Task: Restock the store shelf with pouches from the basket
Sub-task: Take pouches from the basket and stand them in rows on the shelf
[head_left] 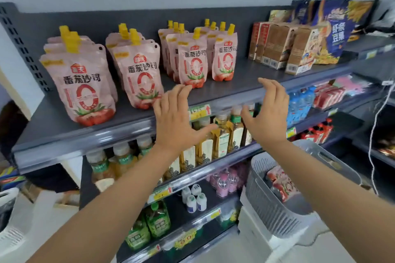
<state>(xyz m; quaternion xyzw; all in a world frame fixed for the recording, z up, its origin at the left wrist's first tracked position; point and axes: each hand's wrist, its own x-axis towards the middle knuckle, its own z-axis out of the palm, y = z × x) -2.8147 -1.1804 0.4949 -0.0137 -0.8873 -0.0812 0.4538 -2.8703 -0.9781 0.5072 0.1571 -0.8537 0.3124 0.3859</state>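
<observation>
Both the left hand and the right hand are spread wide and hold nothing before the shelf, where pink pouches stand, and more lie in the basket.

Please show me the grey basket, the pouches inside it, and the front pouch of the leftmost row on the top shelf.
grey basket (268, 206): head view, on its slatted wall.
pouches in the basket (282, 186): head view, on the top pouch's red face.
leftmost front pouch (85, 89): head view, middle of its front.
</observation>
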